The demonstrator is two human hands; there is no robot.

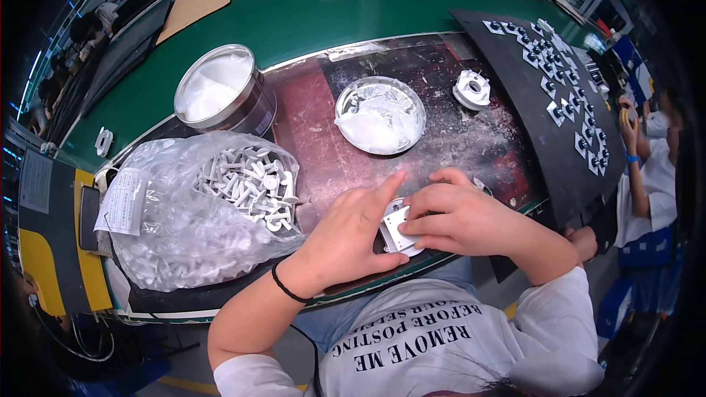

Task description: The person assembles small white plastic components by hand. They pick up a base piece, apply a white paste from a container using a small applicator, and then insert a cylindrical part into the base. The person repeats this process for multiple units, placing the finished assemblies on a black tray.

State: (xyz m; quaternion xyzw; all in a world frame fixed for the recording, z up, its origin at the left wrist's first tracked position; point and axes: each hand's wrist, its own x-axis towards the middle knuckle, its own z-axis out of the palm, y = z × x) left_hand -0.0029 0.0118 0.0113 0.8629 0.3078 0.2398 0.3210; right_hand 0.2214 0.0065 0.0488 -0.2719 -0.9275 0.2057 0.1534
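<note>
A small white plastic housing [395, 229] with small holes in its flat face lies at the near edge of the work surface. My left hand [346, 231] steadies it from the left, thumb at its near side and fingers at its far side. Over its right part, my right hand [463, 213] is bent with thumb and fingertips pinched together. Whatever lies between those fingertips is hidden. Farther right on the mat stands a similar white part [471, 91] with a round opening. Left of my left hand, an open clear bag [169, 228] holds many grey-white plastic pins [250, 184].
Beyond my hands is a round metal lid [381, 140] with white grease-like material. A metal can [254, 106] of white material stands behind the bag. On the right, a black board [507, 73] bears rows of small white-and-black parts. Another person [643, 169] sits at far right.
</note>
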